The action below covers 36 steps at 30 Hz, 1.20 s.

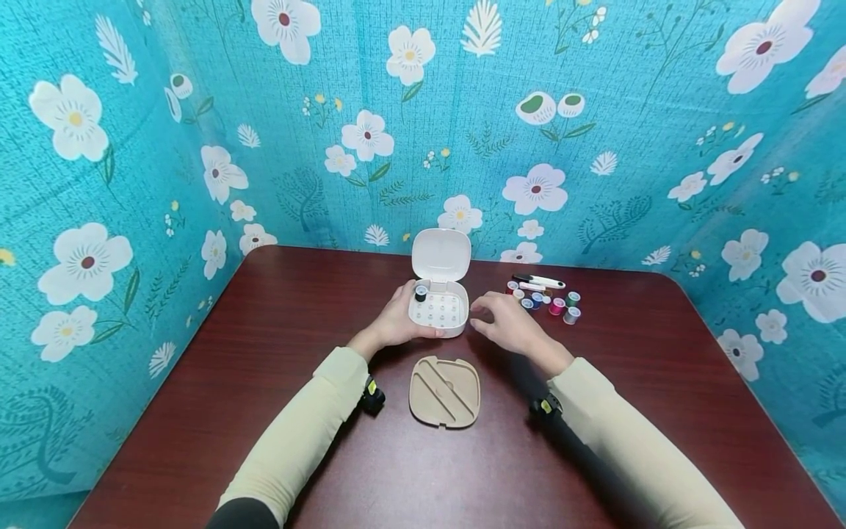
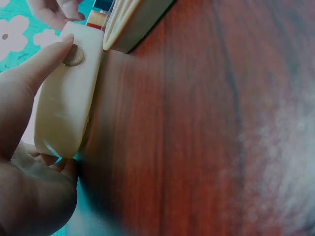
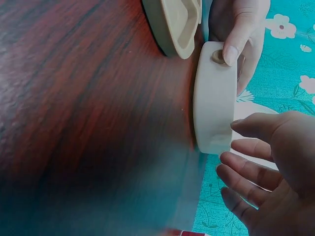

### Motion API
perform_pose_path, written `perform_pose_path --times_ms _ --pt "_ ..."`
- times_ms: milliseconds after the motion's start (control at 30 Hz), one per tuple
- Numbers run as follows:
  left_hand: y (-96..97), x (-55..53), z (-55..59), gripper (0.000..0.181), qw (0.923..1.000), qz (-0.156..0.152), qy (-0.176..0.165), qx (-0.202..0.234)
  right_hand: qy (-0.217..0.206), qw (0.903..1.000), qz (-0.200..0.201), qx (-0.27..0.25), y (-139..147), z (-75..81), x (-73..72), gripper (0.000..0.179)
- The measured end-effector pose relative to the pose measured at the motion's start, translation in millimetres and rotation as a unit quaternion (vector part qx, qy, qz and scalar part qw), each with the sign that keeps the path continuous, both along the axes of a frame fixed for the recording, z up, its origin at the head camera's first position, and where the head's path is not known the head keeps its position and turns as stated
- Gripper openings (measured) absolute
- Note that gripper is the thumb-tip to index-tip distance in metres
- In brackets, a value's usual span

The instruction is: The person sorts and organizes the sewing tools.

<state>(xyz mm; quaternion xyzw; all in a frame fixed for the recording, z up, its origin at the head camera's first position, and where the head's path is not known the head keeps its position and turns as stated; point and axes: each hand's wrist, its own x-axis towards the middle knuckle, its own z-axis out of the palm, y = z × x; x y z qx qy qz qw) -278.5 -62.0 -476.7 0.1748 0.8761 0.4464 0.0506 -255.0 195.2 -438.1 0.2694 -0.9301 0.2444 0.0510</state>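
Observation:
A small white sewing box (image 1: 454, 332) stands at the back middle of the table with its lid (image 1: 441, 253) raised. Inside, short pegs rise in rows, and a spool of black thread (image 1: 421, 293) sits at the back left corner. My left hand (image 1: 394, 320) grips the box from the left, thumb along the front by the round button (image 2: 74, 55). At the right side my right hand (image 3: 275, 172) holds nothing; its fingers are loosely bent and spread, the thumb tip right at the rim. In front lies a beige tray (image 1: 446, 393) with a diagonal groove.
Several thread spools (image 1: 557, 306) in red, blue, pink, green and grey stand in a cluster right of my right hand. Behind them lies a slim white and black tool (image 1: 545, 281). A flowered blue curtain (image 1: 370, 184) hangs behind the dark wooden table (image 1: 317, 294).

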Motion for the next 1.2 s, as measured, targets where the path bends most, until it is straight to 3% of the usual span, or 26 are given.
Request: perform_pose_path --times_ms 300,633,867,1200 --pt "-0.4 0.4 -2.3 0.116 1.0 0.0 -0.006 -0.004 -0.032 0.9989 -0.034 0.004 14.4 -4.5 6.5 0.027" --pt "-0.4 0.3 -1.9 0.117 0.9999 0.002 -0.011 -0.006 0.006 0.9927 -0.119 -0.019 34.5 -4.4 14.6 0.028" --pt "-0.5 -2.0 -0.9 0.117 1.0 0.0 -0.004 -0.003 0.024 0.9802 -0.195 -0.027 46.6 -4.2 17.7 0.028" --pt "-0.2 -1.1 0.2 0.116 1.0 -0.002 -0.001 0.006 0.025 0.972 -0.233 -0.014 60.8 -10.4 13.5 0.038"
